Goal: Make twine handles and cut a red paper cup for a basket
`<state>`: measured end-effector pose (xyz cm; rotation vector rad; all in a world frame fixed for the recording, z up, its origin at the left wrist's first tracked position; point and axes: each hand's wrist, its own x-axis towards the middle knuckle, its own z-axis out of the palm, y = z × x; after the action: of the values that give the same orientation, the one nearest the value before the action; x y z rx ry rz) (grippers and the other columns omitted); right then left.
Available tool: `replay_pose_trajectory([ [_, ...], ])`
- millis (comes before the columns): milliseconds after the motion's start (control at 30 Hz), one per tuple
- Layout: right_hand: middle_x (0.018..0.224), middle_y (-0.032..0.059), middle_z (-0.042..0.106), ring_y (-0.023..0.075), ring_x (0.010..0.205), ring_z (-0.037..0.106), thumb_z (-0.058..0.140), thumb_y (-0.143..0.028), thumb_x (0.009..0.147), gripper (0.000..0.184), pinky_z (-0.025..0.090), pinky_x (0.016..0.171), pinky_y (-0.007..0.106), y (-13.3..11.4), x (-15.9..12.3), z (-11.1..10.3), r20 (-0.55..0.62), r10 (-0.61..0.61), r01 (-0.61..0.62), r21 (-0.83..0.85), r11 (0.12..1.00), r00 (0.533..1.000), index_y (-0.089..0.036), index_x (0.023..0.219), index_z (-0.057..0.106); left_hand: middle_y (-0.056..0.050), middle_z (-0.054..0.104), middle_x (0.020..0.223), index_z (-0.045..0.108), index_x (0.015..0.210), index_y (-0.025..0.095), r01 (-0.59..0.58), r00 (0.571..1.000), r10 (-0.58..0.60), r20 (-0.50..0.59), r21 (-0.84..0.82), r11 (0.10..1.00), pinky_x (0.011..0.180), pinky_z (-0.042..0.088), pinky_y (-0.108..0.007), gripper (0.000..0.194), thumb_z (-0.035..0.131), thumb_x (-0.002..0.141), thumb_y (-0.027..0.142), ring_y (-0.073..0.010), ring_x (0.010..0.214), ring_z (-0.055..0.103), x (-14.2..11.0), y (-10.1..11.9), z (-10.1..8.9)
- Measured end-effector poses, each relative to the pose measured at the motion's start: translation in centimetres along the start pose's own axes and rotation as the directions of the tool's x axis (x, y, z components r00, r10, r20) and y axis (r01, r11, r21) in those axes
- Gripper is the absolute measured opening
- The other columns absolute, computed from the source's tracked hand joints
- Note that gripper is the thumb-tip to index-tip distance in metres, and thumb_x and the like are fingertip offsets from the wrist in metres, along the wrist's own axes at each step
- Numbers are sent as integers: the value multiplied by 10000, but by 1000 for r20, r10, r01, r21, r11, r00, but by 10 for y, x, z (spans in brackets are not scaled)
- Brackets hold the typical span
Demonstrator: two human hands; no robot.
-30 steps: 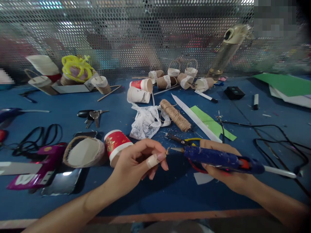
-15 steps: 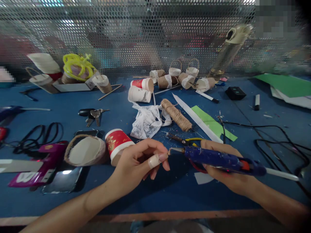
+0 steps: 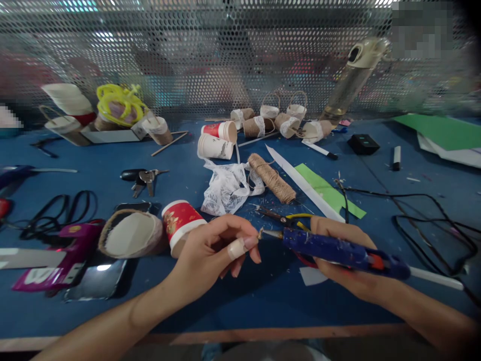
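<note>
My right hand [image 3: 345, 245] is wrapped round a blue hot glue gun [image 3: 326, 248], which lies level with its metal tip pointing left and a white glue stick [image 3: 436, 278] out of its back. With thumb and forefinger pinched, my left hand [image 3: 221, 245] holds a tiny brown twine-like bit [image 3: 260, 233] right by the tip; whether they touch is hard to tell. A bandage [image 3: 236, 248] wraps the left thumb. Beside the left wrist lies a red and white paper cup [image 3: 182, 223]. Scissors [image 3: 281, 216] with yellow and red handles lie partly hidden behind the glue gun.
A twine roll [image 3: 271, 178], white lace [image 3: 227, 188] and green paper strip [image 3: 330, 190] lie ahead. Left are keys [image 3: 146, 178], a purple glue gun [image 3: 71, 250], a phone [image 3: 95, 281] and a wrapped cup [image 3: 131, 234]. Small twine baskets [image 3: 287, 125] stand before the mesh panel [image 3: 210, 65].
The glue gun has shifted very slightly left, and its tip looks a little lower beside the pinched bit. My left hand has hardly moved.
</note>
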<state>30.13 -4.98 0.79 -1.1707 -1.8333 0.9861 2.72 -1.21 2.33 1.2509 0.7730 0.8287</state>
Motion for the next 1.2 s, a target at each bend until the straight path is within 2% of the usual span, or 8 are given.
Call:
replay_pose_trajectory([
  [233, 715, -27, 486, 147, 610, 468, 628, -122, 858, 245, 389, 576, 295, -1, 4, 0, -106, -76, 64, -114, 991, 992, -243, 757, 441, 0, 745, 723, 676, 933, 176, -12, 1000, 12, 7, -5, 1000, 407, 415, -64, 117, 696, 1000, 270, -35, 464, 585, -1, 0, 0],
  [467, 943, 38, 677, 205, 819, 668, 649, -170, 901, 128, 485, 726, 308, 3, 8, -20, -183, -201, 102, -442, 891, 962, -251, 926, 553, -10, 756, 738, 675, 950, 174, -21, 1000, 21, 6, 6, 1000, 409, 422, -64, 104, 682, 1010, 259, -36, 466, 592, -1, -3, -3],
  [567, 1027, 64, 722, 226, 877, 709, 644, -217, 907, 87, 477, 745, 301, 3, 7, -35, -210, -136, -9, -572, 820, 968, -240, 957, 577, -9, 753, 736, 676, 947, 172, -33, 999, 33, 11, 5, 999, 412, 424, -66, 105, 677, 1012, 255, -35, 465, 589, -1, -2, -3],
  [667, 946, 60, 725, 208, 755, 691, 629, -266, 925, 103, 437, 663, 288, 7, 5, -52, -197, 1, -132, -655, 744, 980, -227, 1007, 581, -8, 750, 727, 675, 940, 170, -48, 999, 48, 18, -5, 999, 410, 419, -66, 108, 681, 1008, 254, -33, 459, 579, -2, 0, -2],
  [833, 1068, 114, 718, 262, 862, 702, 572, -177, 910, 153, 450, 715, 333, 25, 6, -76, -105, 122, -159, -749, 643, 987, -219, 1056, 553, -15, 748, 722, 673, 924, 162, -77, 997, 78, 29, -25, 997, 407, 416, -73, 116, 682, 1004, 245, -37, 460, 572, -2, 1, -1],
  [933, 1205, 149, 685, 287, 1026, 694, 527, -69, 870, 265, 479, 808, 367, 32, 7, -84, -77, 177, -173, -759, 627, 981, -216, 1090, 545, -19, 750, 726, 673, 928, 160, -88, 995, 89, 38, -29, 996, 408, 418, -77, 107, 683, 1003, 236, -37, 458, 570, -3, 1, -1],
  [1033, 1288, 167, 647, 289, 1093, 680, 534, -81, 900, 263, 500, 864, 385, 31, 11, -87, -60, 222, -187, -765, 616, 973, -201, 1130, 571, -22, 752, 729, 674, 942, 159, -89, 995, 90, 43, -27, 996, 409, 419, -81, 96, 679, 1005, 230, -39, 458, 572, -3, 0, -1],
  [1200, 1329, 216, 631, 328, 1186, 658, 442, -89, 977, 280, 499, 989, 440, 25, 14, -90, -107, 183, -190, -827, 530, 977, -99, 1193, 619, -27, 752, 734, 676, 935, 155, -92, 995, 93, 46, -22, 995, 405, 420, -88, 105, 679, 1005, 233, -42, 457, 571, -3, -1, -1],
])
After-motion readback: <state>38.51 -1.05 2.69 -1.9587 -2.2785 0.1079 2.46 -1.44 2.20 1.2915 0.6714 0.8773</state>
